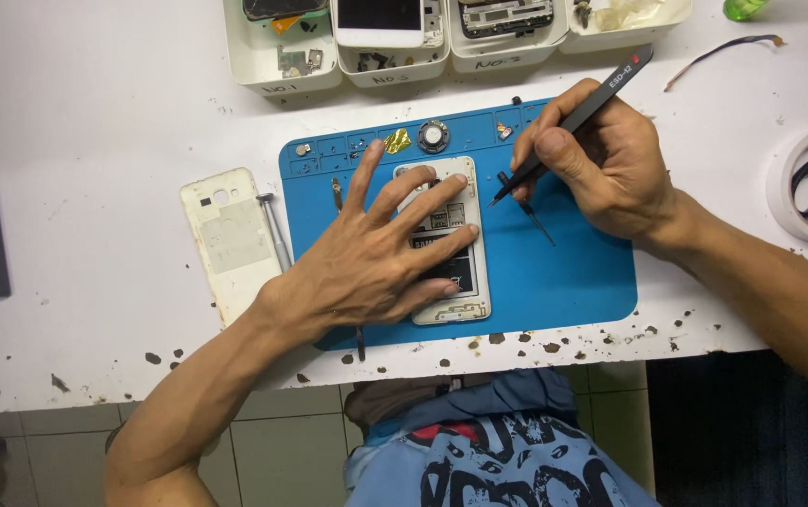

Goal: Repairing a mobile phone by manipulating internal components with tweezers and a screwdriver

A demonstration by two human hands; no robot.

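Two hands at work: my right hand (610, 160) pinches black tweezers (573, 117) shut in its grip, tips just beside the opened phone (446, 242). My left hand (380, 253) lies flat and spread, pinning that phone to the blue mat (573, 272) on the counter (94, 141). I judge I'm mid-disassembly; next calls for a steady tip. Its back cover (230, 239) lies left.

A bright blue rubber work mat (563, 272) lies on a white table (94, 122) speckled with dark brown chips along its near edge. On the mat sits a white opened phone (451, 282) with black and grey insides. Left of it lies a cream back cover (225, 239). The right hand (610, 169) holds black tweezers (573, 117) with a red tip mark.
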